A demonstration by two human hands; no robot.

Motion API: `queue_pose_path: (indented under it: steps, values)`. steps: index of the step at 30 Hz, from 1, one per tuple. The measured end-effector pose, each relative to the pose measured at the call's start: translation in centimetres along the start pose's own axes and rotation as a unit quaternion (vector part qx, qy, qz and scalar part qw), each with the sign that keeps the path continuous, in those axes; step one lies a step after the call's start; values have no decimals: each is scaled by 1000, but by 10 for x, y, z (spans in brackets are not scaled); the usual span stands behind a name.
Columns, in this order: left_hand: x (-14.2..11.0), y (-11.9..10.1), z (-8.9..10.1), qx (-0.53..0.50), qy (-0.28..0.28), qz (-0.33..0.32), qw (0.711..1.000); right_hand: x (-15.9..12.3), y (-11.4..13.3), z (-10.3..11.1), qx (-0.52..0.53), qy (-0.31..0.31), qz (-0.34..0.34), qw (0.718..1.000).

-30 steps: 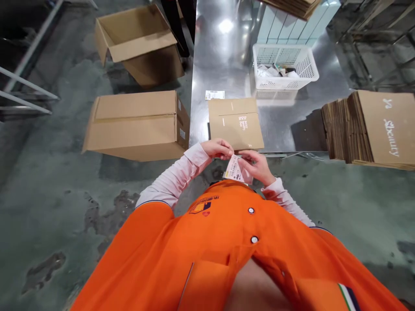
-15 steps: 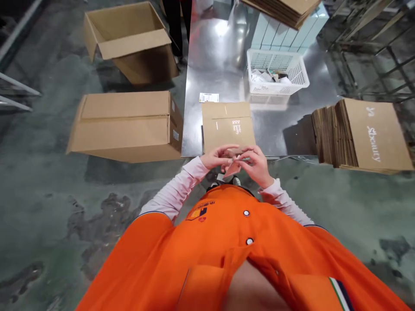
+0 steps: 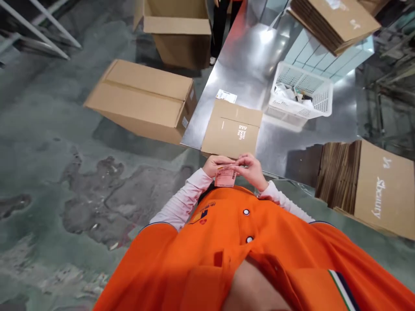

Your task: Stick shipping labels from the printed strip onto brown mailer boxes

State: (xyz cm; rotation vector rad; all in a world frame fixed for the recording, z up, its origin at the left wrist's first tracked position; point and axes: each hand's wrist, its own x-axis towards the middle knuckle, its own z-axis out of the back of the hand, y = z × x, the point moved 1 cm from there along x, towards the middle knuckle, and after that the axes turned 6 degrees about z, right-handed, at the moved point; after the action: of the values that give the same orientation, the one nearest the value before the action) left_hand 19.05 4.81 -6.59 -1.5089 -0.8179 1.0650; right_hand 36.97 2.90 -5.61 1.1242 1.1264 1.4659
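Observation:
Between my two hands, close to my waist, is a printed shipping label (image 3: 225,176) with a barcode, its face turned up toward me. My left hand (image 3: 215,165) grips the label's upper left part with curled fingers. With thumb and fingers pinched together, my right hand (image 3: 250,169) holds its upper right edge. Just beyond my hands a flat brown cardboard box (image 3: 232,129) with white lettering lies at the table's near edge. Another white label (image 3: 226,96) rests on the metal table (image 3: 248,82) behind that box.
On the table, a white plastic basket (image 3: 301,110) holds small packets. Folded cartons (image 3: 343,26) lie on pale blue boxes (image 3: 304,47) behind it. Stacked cartons (image 3: 382,185) stand at right. Left on the floor are a closed box (image 3: 139,101) and an open box (image 3: 181,47), near another person's legs (image 3: 220,28).
The label has turned from edge-on to showing its printed face, and my left fingers have closed on it. My view has swung, so the table now appears slanted.

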Motion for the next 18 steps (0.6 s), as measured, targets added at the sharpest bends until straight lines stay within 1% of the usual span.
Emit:
queue_pose_path:
  steps: [2, 3, 5, 7, 9, 10, 12, 14, 16, 18]
  values:
    - [-1, 6, -6, -3, -32, 14, 999, -1, -6, 4, 3, 17, 3, 1000]
    - [-2, 11, -9, -20, -49, 33, 998, 0, -9, 7, -7, 17, 16, 1000]
    - [-2, 24, -15, -86, -88, 106, 987, 11, -18, 14, -50, 5, 53, 997]
    - [-5, 39, -19, -156, -150, 208, 954, 34, -33, 20, -102, -9, 77, 992]
    - [-9, 50, -20, -185, -222, 284, 914, 68, -54, 22, -139, -27, 60, 988]
    - [-11, 54, -20, -188, -250, 304, 900, 86, -66, 22, -150, -38, 39, 987]
    - [-13, 56, -19, -179, -280, 319, 887, 120, -89, 18, -173, -59, -8, 983]
    - [-13, 54, -19, -162, -304, 319, 883, 143, -108, 12, -215, -56, -54, 974]
    - [-15, 53, -18, -145, -335, 320, 875, 152, -119, 6, -272, -40, -85, 958]
    - [-22, 53, -18, -139, -356, 329, 864, 151, -122, 1, -332, -39, -87, 939]
